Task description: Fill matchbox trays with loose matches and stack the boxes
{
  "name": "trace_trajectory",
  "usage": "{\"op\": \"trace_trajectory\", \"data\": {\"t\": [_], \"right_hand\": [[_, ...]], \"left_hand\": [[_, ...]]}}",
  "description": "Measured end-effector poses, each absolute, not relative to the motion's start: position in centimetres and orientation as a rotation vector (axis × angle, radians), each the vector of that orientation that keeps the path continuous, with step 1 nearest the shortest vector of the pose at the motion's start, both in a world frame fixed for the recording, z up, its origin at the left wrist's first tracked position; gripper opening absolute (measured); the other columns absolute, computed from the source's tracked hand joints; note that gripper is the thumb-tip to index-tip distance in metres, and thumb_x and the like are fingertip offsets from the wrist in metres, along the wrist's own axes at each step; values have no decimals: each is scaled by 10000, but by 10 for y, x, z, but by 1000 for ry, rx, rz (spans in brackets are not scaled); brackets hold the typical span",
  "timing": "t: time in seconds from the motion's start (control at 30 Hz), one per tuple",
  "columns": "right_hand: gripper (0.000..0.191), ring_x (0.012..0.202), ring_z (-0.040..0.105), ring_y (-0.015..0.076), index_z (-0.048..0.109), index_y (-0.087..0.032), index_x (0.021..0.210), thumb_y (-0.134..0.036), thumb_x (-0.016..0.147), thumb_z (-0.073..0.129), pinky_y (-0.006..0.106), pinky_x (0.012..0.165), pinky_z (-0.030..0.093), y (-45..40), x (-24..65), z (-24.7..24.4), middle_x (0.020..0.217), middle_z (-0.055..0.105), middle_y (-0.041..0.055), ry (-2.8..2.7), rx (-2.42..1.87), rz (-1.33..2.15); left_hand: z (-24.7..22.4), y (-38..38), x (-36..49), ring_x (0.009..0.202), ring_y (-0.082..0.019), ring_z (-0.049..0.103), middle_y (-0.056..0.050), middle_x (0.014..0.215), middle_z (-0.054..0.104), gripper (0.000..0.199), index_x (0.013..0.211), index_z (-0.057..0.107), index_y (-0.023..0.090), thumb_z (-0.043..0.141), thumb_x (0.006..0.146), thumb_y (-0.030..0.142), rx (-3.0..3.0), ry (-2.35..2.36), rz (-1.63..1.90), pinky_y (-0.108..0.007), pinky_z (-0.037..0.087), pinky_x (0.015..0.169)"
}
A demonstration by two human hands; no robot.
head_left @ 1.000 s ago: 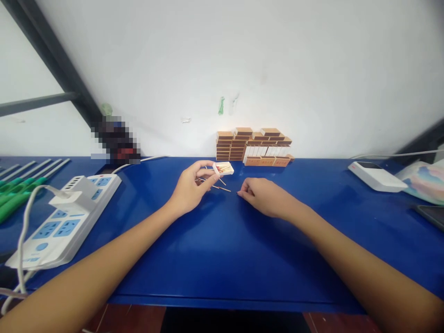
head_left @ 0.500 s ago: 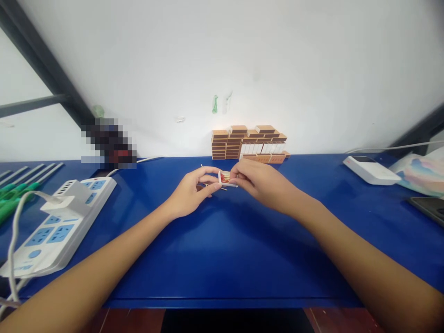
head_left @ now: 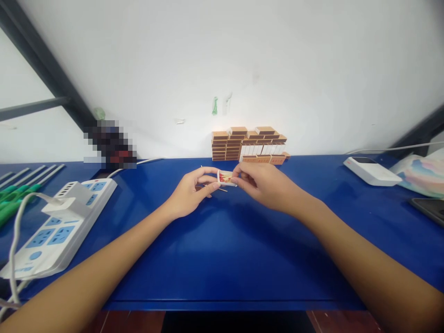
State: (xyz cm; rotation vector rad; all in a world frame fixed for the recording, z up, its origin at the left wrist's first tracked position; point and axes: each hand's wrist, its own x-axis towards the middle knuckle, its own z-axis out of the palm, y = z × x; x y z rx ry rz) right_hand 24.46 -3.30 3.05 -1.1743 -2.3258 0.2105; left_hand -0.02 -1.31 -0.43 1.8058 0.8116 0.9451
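Note:
Between my hands is a small white matchbox tray [head_left: 229,184], open at the top. Red-headed matches [head_left: 226,177] lie in it. My left hand [head_left: 192,191] grips the tray's left end between thumb and fingers. At the right end, the thumb and forefinger of my right hand [head_left: 261,182] are pinched on the matches. Whether they also press on the tray wall is hidden. A loose matchstick [head_left: 223,190] shows just below the tray, and the tip of another stick pokes out above my left fingers.
Stacked matchboxes [head_left: 226,147] stand against the wall behind my hands. A white power strip [head_left: 74,240] with a plugged-in adapter and green-handled tools [head_left: 21,192] are at left. At right are a white device [head_left: 371,171], a plastic bag [head_left: 425,173] and a dark phone [head_left: 430,209] on the blue table [head_left: 225,259].
My right fingers have shifted slightly right, from over the matches toward the tray's right end, so more matches show. My left hand stays almost still on the tray.

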Motion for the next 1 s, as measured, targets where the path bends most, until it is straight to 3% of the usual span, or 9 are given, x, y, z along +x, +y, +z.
{"op": "trace_trajectory", "data": {"t": [0.7,0.9,1.0], "right_hand": [[175,624,493,126,682,-190,957,-320,1035,594,273,630,331,-31,240,23,726,602,-13,-2321,-1045,205],[215,616,475,140,665,-191,921,-362,1031,593,285,627,328,-32,243,29,647,533,-27,-2164,-1052,127],[264,620,476,144,649,-196,881,-386,1041,561,296,640,338,-30,242,25,655,538,-19,-2149,-1104,154]], "left_hand": [[-7,-12,-2,1027,-230,752,-89,1145,797,441,1337,622,202,705,964,422,1819,804,883,-289,617,739],[1,2,-13,881,-205,760,-91,1095,809,474,1312,632,178,737,928,434,1777,902,1030,-318,621,749],[4,18,-26,1016,-242,760,-107,1109,809,472,1298,645,168,743,916,428,1775,985,1228,-320,623,779]]}}
